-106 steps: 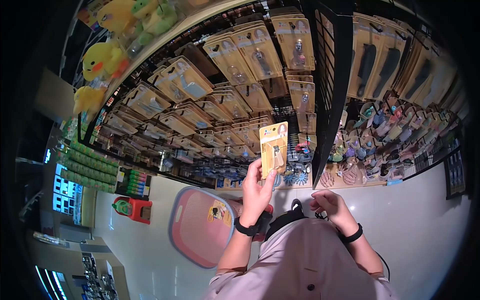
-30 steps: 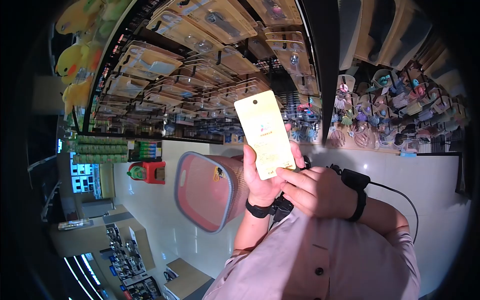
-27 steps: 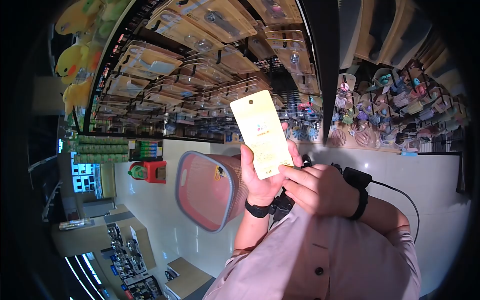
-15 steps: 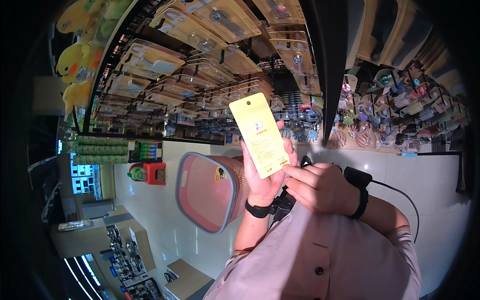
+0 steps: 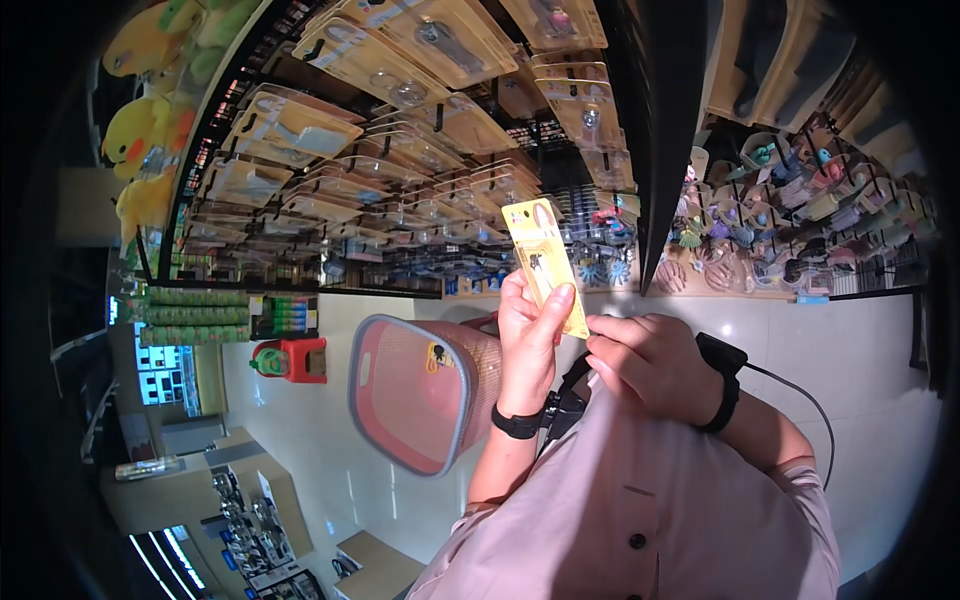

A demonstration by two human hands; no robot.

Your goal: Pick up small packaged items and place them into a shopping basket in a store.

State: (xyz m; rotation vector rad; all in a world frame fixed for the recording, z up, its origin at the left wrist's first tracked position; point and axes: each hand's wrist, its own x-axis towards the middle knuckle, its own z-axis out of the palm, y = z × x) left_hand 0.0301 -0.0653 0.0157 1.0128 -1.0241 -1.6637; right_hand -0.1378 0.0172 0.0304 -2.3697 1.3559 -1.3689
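Observation:
A yellow carded package (image 5: 543,262) is in my left hand (image 5: 532,335). Its front faces up, with a clear blister and a small dark item that I cannot make out. The left thumb presses on the card's face, and the fingers are wrapped behind it. My right hand (image 5: 655,365) is closed, its fingertips pinched at the card's lower right corner. Past the card hang rows of similar blister packs (image 5: 440,45) on hooks.
A pink basket with a grey rim (image 5: 362,415) stands on the floor at left, a small yellow-and-black item (image 5: 438,356) inside. Behind it is a red stool (image 5: 312,360). Hair accessories (image 5: 740,225) hang at right. Plush toys (image 5: 135,130) sit upper left.
The package has been turned over from its printed back to its blister front. My left hand has rolled so its thumb lies on top. The right hand stays by the lower corner.

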